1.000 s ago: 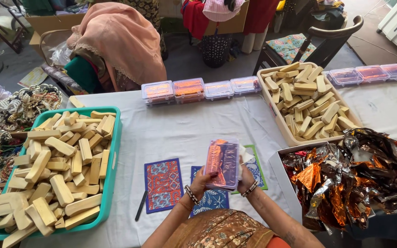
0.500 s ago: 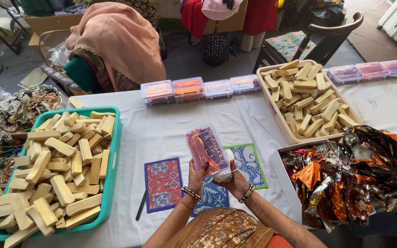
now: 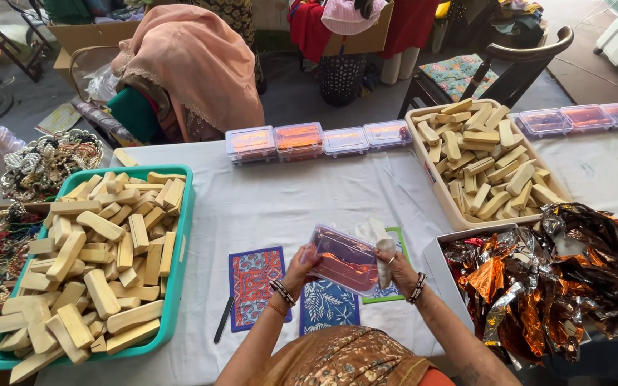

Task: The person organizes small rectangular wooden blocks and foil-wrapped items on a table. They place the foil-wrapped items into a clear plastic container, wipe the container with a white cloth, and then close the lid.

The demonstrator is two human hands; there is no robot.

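Both my hands hold a clear plastic box [image 3: 345,259] with orange-red contents, tilted above the white table [image 3: 280,204]. My left hand [image 3: 300,270] grips its left end. My right hand [image 3: 393,266] grips its right end, with a small white piece [image 3: 381,236] against the fingers. Under the box lie patterned cards: a red and blue one [image 3: 255,284], a dark blue one [image 3: 327,306] and a green-edged one [image 3: 389,292].
A teal tray [image 3: 180,243] of pale wooden blocks sits left, a beige tray [image 3: 430,175] of blocks far right. A white box [image 3: 439,259] of shiny foil wrappers is right. Closed plastic boxes [image 3: 298,139] line the far edge. A black pen [image 3: 223,319] lies near. Beads [image 3: 44,161] lie left.
The box was held upright on its edge, showing its broad face. It is now turned and tilted lower over the cards, with both hands at its ends.
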